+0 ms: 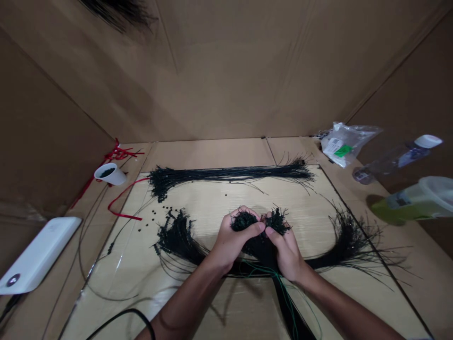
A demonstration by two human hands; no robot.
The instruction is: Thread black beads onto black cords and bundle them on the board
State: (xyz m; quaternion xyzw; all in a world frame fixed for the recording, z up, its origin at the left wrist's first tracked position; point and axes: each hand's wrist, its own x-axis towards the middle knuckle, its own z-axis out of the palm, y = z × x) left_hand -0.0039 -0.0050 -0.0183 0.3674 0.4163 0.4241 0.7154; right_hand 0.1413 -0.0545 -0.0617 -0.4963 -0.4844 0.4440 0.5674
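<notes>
Two frayed tufts [244, 220] top a long black bundle of thin, wiry strands [261, 250] over the pale, glossy desk [208, 200]; the left hand [228, 243] has its fingers closed around one, the right hand [288, 252] around the other. Beneath, a curved black bundle [191, 248] seemingly lies crosswise.

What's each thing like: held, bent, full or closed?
Left hand: holding black strands
Right hand: holding them too
Black strands: tips spread
Rear bundle: straight, ends spread
White cup: dark bits inside
Front red ribbon: bent
Clear bottle: capped
Drink cup: green liquid inside
Plastic bag: crumpled
</notes>
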